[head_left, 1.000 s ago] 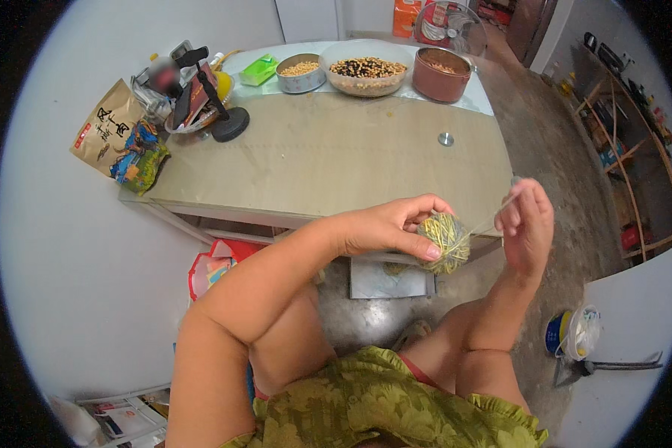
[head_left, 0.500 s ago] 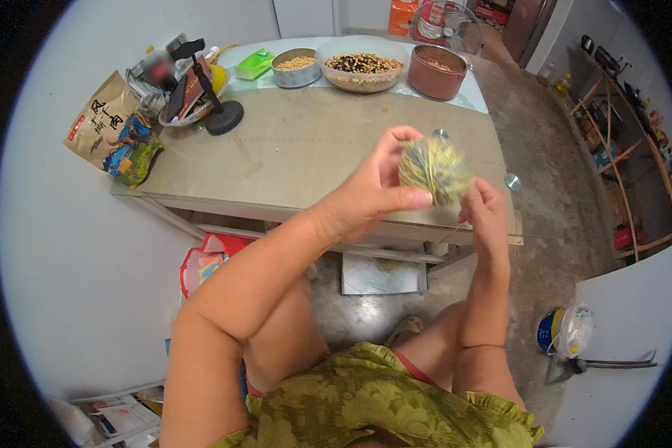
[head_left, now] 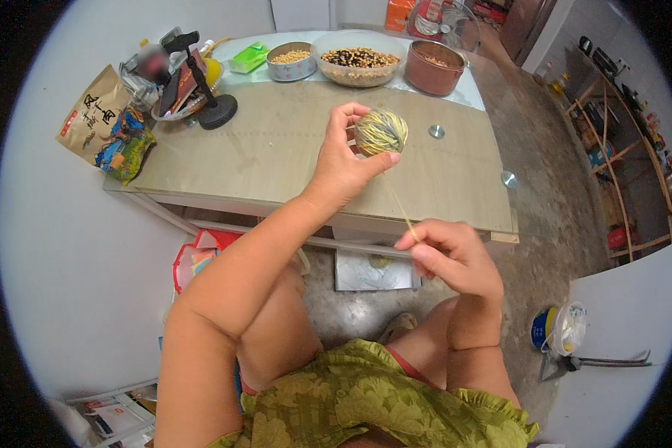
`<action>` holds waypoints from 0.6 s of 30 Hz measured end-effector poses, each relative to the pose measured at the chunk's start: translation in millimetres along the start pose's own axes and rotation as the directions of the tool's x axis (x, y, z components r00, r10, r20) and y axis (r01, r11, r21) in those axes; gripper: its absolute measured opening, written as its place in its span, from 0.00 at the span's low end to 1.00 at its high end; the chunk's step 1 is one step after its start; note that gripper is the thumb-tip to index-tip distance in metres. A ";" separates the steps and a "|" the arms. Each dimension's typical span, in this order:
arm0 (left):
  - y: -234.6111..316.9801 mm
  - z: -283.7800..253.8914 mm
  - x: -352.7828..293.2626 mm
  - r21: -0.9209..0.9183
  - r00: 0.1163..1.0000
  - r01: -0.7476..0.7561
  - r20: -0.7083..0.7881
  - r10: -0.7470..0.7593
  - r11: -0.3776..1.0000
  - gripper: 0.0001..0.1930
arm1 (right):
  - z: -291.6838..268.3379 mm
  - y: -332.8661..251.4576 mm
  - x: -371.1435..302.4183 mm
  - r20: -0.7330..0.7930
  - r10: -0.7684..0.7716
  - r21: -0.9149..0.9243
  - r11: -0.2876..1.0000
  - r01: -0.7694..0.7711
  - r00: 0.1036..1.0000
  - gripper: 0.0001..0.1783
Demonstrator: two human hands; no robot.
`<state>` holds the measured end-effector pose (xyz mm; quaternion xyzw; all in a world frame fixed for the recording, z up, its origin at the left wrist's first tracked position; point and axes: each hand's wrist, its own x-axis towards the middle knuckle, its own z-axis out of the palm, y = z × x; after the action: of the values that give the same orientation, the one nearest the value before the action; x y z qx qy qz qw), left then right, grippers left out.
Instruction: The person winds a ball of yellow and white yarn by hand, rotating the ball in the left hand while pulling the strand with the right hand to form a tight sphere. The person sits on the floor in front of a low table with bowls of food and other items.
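One ball of yarn [head_left: 381, 132] sat in the left hand [head_left: 340, 166], over the bench [head_left: 239, 160], with a single strand [head_left: 399, 205] running toward five o'clock to the right hand [head_left: 459, 257]. Handling it well seemed to call for light, even tension: snug enough to keep the strand straight, gentle enough not to squash the ball, with any wrap laid at a fresh angle to favour an even roundness. The ball looked roundish, its yellow and grey-green strands lying in slanting bands. The left fingers were curled around it, the thumb along its lower edge; the right fingers were narrowed to a pinch on the strand, well apart from the ball. Outward, a metal disc [head_left: 436, 131] lay at three o'clock, a clear bowl [head_left: 357, 80] of mixed kernels [head_left: 360, 57] stood between eleven and twelve, and a black stand [head_left: 217, 112] stood at nine.
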<state>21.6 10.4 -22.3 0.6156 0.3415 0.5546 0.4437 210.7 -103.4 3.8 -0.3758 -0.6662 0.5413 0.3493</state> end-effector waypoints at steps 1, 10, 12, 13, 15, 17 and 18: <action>3.0 0.4 -1.4 0.010 0.999 0.028 0.030 -0.029 1.000 0.37 | -1.9 -4.6 -4.6 -0.027 -0.040 0.019 0.999 0.041 0.999 0.08; -1.3 1.8 -7.3 -0.035 0.894 0.185 0.420 -0.153 0.982 0.34 | -38.9 1.8 -18.8 -0.470 -0.466 0.132 0.803 0.581 0.750 0.11; -2.1 -1.3 -10.0 0.019 0.771 0.290 0.587 -0.246 0.957 0.34 | -49.0 4.1 -15.6 -0.534 -0.426 0.190 0.781 0.595 0.730 0.12; -0.7 -1.4 -11.8 0.055 0.694 0.338 0.660 -0.288 0.940 0.34 | -52.8 5.2 -13.1 -0.569 -0.377 0.223 0.785 0.578 0.731 0.12; 3.7 2.4 -17.9 0.102 0.605 0.360 0.731 -0.316 0.927 0.34 | -59.9 7.7 -7.5 -0.630 -0.273 0.291 0.785 0.547 0.727 0.12; 5.7 6.1 -21.4 0.130 0.506 0.391 0.797 -0.331 0.911 0.33 | -66.3 16.3 -0.3 -0.655 -0.189 0.343 0.788 0.511 0.732 0.11; 4.7 8.5 -22.3 0.120 0.472 0.386 0.826 -0.307 0.915 0.33 | -69.7 19.5 3.3 -0.660 -0.155 0.358 0.796 0.489 0.735 0.11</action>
<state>26.2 -13.1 -26.4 0.7018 0.1844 0.1090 0.6794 272.3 -66.0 -3.3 -0.2947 -0.4096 0.4776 0.7192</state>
